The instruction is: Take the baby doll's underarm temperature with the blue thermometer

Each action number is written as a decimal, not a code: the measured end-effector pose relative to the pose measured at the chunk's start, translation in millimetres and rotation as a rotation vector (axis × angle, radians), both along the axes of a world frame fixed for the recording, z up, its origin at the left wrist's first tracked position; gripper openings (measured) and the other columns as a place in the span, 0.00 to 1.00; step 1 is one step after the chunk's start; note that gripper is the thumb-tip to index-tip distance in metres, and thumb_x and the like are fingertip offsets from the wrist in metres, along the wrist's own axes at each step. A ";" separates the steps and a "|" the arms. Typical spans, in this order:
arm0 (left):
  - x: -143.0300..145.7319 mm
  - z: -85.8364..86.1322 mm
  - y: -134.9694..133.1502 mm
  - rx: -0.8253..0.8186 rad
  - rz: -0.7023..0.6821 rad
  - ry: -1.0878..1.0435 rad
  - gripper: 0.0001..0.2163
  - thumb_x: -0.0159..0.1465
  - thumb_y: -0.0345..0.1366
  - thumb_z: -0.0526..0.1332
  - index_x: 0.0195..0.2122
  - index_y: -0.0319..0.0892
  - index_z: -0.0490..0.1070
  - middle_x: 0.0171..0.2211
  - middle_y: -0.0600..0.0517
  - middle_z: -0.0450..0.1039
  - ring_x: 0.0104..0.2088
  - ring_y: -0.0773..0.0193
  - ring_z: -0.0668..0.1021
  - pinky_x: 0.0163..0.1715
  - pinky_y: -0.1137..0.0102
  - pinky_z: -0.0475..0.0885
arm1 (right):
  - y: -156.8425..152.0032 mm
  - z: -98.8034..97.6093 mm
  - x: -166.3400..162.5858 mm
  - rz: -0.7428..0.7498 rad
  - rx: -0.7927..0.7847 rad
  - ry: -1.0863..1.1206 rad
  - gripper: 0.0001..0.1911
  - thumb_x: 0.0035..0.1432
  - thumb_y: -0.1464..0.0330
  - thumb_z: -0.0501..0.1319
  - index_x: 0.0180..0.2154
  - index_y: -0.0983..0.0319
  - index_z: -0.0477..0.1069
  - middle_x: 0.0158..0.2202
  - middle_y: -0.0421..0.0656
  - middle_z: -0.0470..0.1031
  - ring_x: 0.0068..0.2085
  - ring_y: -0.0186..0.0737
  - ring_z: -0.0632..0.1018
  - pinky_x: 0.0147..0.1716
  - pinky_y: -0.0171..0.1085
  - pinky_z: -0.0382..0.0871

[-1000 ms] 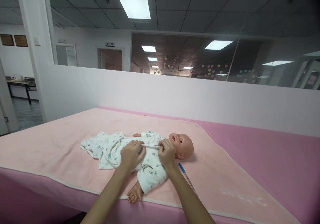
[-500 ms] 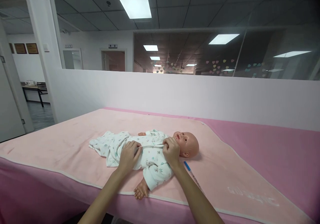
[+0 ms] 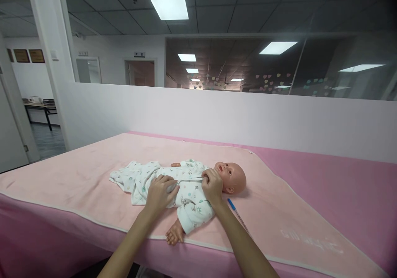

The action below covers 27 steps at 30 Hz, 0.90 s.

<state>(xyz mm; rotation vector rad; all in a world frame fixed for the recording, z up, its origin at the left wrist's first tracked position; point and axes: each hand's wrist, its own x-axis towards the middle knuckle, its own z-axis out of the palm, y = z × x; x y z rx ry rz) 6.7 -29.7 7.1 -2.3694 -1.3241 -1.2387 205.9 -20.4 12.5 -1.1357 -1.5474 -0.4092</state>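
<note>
Printed garment (image 3: pixel 190 192) lies on the doll (image 3: pixel 235 178), lower centre — right hand (image 3: pixel 212 184) curled closed on its front edge, left hand (image 3: pixel 161 192) half-bent, grip unclear — best to keep that edge gently taut.

Single head-worn view, looking forward and slightly down across a pale pink fabric mat (image 3: pixel 288 207), bare forearms (image 3: pixel 134 236) entering from the bottom edge, white-clothed bald plastic baby doll (image 3: pixel 191 192) at middle distance, low white wall (image 3: pixel 217 117) beyond, grey tiled ceiling (image 3: pixel 217 20) above
</note>
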 end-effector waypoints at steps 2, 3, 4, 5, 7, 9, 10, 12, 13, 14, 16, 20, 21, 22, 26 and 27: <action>1.7 -1.0 0.0 0.015 0.026 -0.001 0.11 0.58 0.39 0.53 0.33 0.44 0.74 0.32 0.50 0.74 0.35 0.59 0.72 0.35 0.65 0.63 | 0.1 -0.1 0.1 -0.004 0.003 -0.002 0.11 0.43 0.82 0.47 0.21 0.62 0.62 0.21 0.39 0.65 0.26 0.34 0.64 0.26 0.31 0.55; 2.6 -1.6 0.3 0.028 0.037 -0.003 0.11 0.59 0.38 0.52 0.32 0.44 0.74 0.32 0.50 0.74 0.34 0.60 0.72 0.34 0.66 0.63 | 0.2 -0.1 0.1 -0.005 0.004 -0.002 0.11 0.43 0.82 0.47 0.21 0.63 0.62 0.21 0.39 0.65 0.26 0.34 0.64 0.26 0.31 0.55; 3.4 -2.4 0.6 0.046 0.045 -0.006 0.11 0.59 0.37 0.52 0.31 0.44 0.74 0.31 0.50 0.74 0.34 0.61 0.72 0.34 0.66 0.63 | 0.2 0.1 0.1 -0.005 0.004 0.000 0.11 0.43 0.82 0.47 0.21 0.63 0.63 0.21 0.39 0.65 0.26 0.34 0.65 0.26 0.31 0.55; 4.1 -3.0 0.8 0.066 0.051 -0.010 0.11 0.59 0.36 0.52 0.31 0.43 0.74 0.30 0.50 0.74 0.33 0.62 0.72 0.33 0.67 0.63 | 0.2 0.2 0.1 -0.006 0.004 0.003 0.12 0.43 0.82 0.47 0.21 0.62 0.63 0.21 0.39 0.65 0.26 0.34 0.65 0.27 0.31 0.56; 5.2 -3.7 0.9 0.109 0.061 -0.021 0.11 0.60 0.35 0.51 0.29 0.43 0.73 0.28 0.51 0.73 0.32 0.63 0.72 0.33 0.68 0.63 | 0.1 0.5 -0.1 -0.008 0.002 0.008 0.12 0.43 0.81 0.47 0.21 0.62 0.63 0.21 0.39 0.66 0.26 0.34 0.65 0.27 0.31 0.56; 5.9 -3.1 0.0 0.142 0.071 -0.028 0.10 0.59 0.34 0.52 0.27 0.42 0.72 0.28 0.51 0.73 0.32 0.64 0.71 0.32 0.70 0.63 | -0.4 0.8 -0.3 -0.011 -0.002 0.011 0.12 0.43 0.81 0.47 0.21 0.62 0.63 0.21 0.39 0.66 0.27 0.34 0.65 0.27 0.32 0.56; 6.2 -2.3 -0.8 0.153 0.075 -0.027 0.09 0.59 0.33 0.52 0.26 0.42 0.71 0.27 0.51 0.72 0.31 0.64 0.71 0.32 0.70 0.63 | -0.9 0.9 -0.5 -0.011 -0.005 0.013 0.12 0.43 0.81 0.47 0.22 0.62 0.64 0.22 0.39 0.66 0.27 0.34 0.65 0.27 0.32 0.56; 6.9 -0.3 -2.9 0.161 0.085 -0.021 0.09 0.59 0.32 0.52 0.24 0.41 0.69 0.26 0.51 0.71 0.30 0.65 0.71 0.31 0.71 0.63 | -2.0 1.1 -0.7 -0.006 -0.016 0.018 0.12 0.43 0.81 0.47 0.22 0.62 0.64 0.22 0.40 0.67 0.28 0.34 0.66 0.27 0.32 0.57; 7.2 0.7 -4.0 0.158 0.089 -0.016 0.09 0.59 0.32 0.52 0.24 0.41 0.68 0.26 0.51 0.71 0.30 0.65 0.71 0.30 0.71 0.63 | -2.6 1.3 -0.8 -0.003 -0.023 0.020 0.12 0.43 0.81 0.47 0.23 0.62 0.64 0.23 0.40 0.67 0.28 0.34 0.66 0.28 0.32 0.57; 7.5 1.5 -4.9 0.151 0.087 -0.009 0.08 0.59 0.32 0.52 0.24 0.41 0.68 0.25 0.51 0.70 0.30 0.65 0.70 0.30 0.71 0.63 | -3.2 1.3 -0.9 0.001 -0.030 0.023 0.12 0.44 0.81 0.47 0.23 0.62 0.65 0.23 0.40 0.67 0.28 0.34 0.66 0.28 0.32 0.57; 8.0 2.3 -5.9 0.130 0.075 0.011 0.08 0.59 0.31 0.51 0.25 0.41 0.67 0.25 0.51 0.70 0.30 0.65 0.70 0.29 0.71 0.63 | -3.9 1.2 -0.8 0.004 -0.041 0.028 0.12 0.44 0.81 0.47 0.23 0.62 0.65 0.23 0.40 0.68 0.28 0.34 0.67 0.28 0.32 0.58; 8.6 -0.1 -3.5 0.124 0.074 0.008 0.06 0.58 0.30 0.51 0.29 0.41 0.66 0.25 0.51 0.69 0.29 0.64 0.71 0.29 0.70 0.63 | -3.4 0.1 -0.3 0.008 -0.042 0.030 0.12 0.43 0.81 0.47 0.24 0.63 0.65 0.24 0.40 0.68 0.29 0.35 0.67 0.28 0.32 0.58; 8.7 -1.3 -2.2 0.130 0.076 -0.004 0.05 0.57 0.30 0.52 0.30 0.41 0.66 0.25 0.51 0.70 0.29 0.64 0.71 0.29 0.70 0.64 | -3.1 -0.2 -0.1 0.008 -0.039 0.029 0.12 0.43 0.81 0.47 0.24 0.63 0.65 0.24 0.40 0.68 0.29 0.35 0.67 0.29 0.32 0.59; 9.0 -2.5 -0.8 0.137 0.073 -0.016 0.05 0.57 0.30 0.52 0.31 0.41 0.67 0.26 0.51 0.70 0.30 0.63 0.71 0.30 0.70 0.64 | -2.8 -0.4 0.0 0.006 -0.035 0.028 0.12 0.43 0.81 0.47 0.24 0.62 0.65 0.24 0.40 0.68 0.29 0.35 0.67 0.29 0.32 0.59; 9.8 -5.5 3.0 0.122 0.050 -0.024 0.07 0.57 0.29 0.52 0.34 0.40 0.68 0.28 0.50 0.71 0.32 0.62 0.72 0.33 0.68 0.66 | -2.5 0.2 0.3 0.009 -0.028 0.022 0.12 0.43 0.81 0.48 0.23 0.62 0.65 0.23 0.40 0.68 0.29 0.35 0.68 0.29 0.32 0.59; 9.9 -5.6 3.0 0.112 0.046 -0.018 0.08 0.57 0.29 0.52 0.35 0.40 0.68 0.29 0.50 0.71 0.33 0.62 0.71 0.33 0.67 0.66 | -2.5 0.5 0.3 0.012 -0.028 0.023 0.12 0.44 0.81 0.48 0.23 0.62 0.65 0.23 0.40 0.68 0.29 0.35 0.68 0.28 0.32 0.59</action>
